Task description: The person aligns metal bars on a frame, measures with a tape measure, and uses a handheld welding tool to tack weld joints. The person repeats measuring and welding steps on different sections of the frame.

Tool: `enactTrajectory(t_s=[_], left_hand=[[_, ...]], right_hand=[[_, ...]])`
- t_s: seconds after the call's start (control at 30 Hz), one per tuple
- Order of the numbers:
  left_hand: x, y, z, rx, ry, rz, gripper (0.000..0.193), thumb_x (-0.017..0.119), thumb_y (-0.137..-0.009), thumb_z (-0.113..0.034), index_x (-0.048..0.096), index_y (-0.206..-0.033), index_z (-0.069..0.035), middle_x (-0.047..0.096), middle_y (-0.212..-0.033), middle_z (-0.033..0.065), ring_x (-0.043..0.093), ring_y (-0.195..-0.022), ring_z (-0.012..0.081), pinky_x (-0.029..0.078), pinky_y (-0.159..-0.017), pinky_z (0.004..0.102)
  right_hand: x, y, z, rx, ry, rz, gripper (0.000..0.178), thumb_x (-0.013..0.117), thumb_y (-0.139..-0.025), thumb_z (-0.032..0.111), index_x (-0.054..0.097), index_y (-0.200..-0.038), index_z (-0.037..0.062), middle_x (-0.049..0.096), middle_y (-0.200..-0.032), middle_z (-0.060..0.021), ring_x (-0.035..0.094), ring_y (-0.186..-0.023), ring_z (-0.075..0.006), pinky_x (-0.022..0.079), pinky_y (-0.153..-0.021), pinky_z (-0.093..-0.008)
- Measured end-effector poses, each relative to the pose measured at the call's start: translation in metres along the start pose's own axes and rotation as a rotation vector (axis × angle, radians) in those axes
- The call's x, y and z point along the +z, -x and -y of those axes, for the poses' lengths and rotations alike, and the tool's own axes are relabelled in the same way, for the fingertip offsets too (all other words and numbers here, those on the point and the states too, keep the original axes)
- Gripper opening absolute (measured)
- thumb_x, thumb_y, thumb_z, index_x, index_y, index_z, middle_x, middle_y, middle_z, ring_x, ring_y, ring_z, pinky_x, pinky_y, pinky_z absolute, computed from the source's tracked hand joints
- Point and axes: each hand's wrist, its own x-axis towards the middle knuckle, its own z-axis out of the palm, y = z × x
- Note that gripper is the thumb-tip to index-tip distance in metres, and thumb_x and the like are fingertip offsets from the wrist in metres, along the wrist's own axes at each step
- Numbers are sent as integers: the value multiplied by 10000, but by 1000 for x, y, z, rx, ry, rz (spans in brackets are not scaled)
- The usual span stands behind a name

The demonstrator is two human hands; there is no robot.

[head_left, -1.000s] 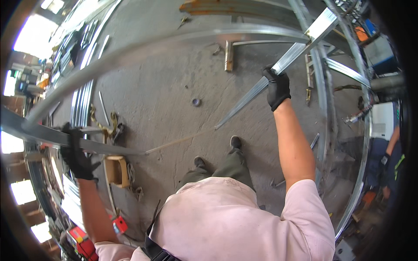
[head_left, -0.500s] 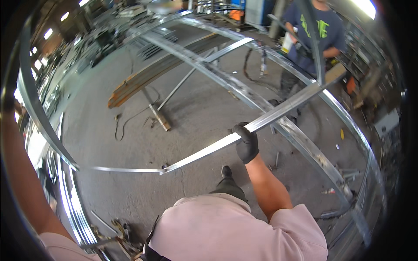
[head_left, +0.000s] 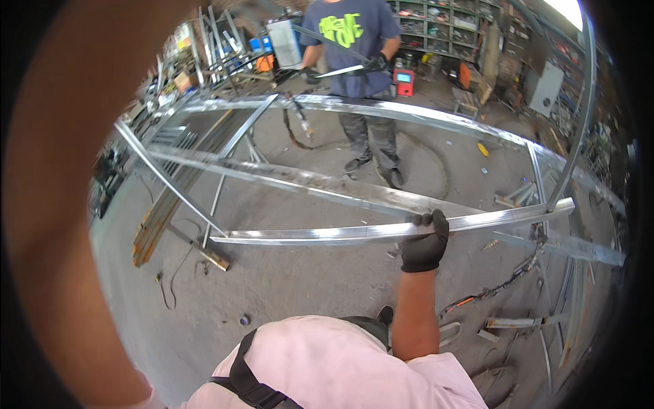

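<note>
**Metal frame work on a workshop floor**

Grey concrete floor (head_left: 306, 286) spreads below, strewn with offcuts and cables. Across it stands a large steel frame (head_left: 381, 112), its rails bent by the lens. Beyond it a second person (head_left: 354, 61) grips a thin bar. A long shiny metal strip (head_left: 327, 234) runs level, just in front of the frame. The right hand (head_left: 424, 242), black-gloved, arm stretched forward, is closed around this strip. The left arm (head_left: 75, 204) is a close blur; its hand is out of sight.

Workshop interior. Grey concrete floor (head_left: 306, 286) strewn with metal offcuts and cables. Shelving (head_left: 470, 27) packed with parts along the far wall. Steel sections stacked at left (head_left: 170, 198). Daylight enters at upper right (head_left: 565, 8).
</note>
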Motion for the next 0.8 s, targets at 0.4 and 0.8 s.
enactTrajectory(t_s=[0.4, 0.8], left_hand=[[301, 155, -179, -388, 508, 705, 627, 663, -953, -476, 589, -1425, -71, 726, -1209, 191, 719, -1064, 355, 559, -936, 475], [352, 183, -178, -282, 606, 919, 415, 646, -942, -341, 654, -1317, -164, 748, -1117, 151, 743, -1003, 334, 587, -861, 472]], right_hand=[[-30, -119, 137, -277, 235, -160, 264, 586, -1007, 283, 628, -925, 36, 681, -824, -120, 682, -785, -253, 553, -665, -384], [-117, -135, 116, -91, 249, -451, 160, 642, -924, 268, 630, -864, 120, 669, -811, -86, 697, -873, -354, 562, -833, -524]])
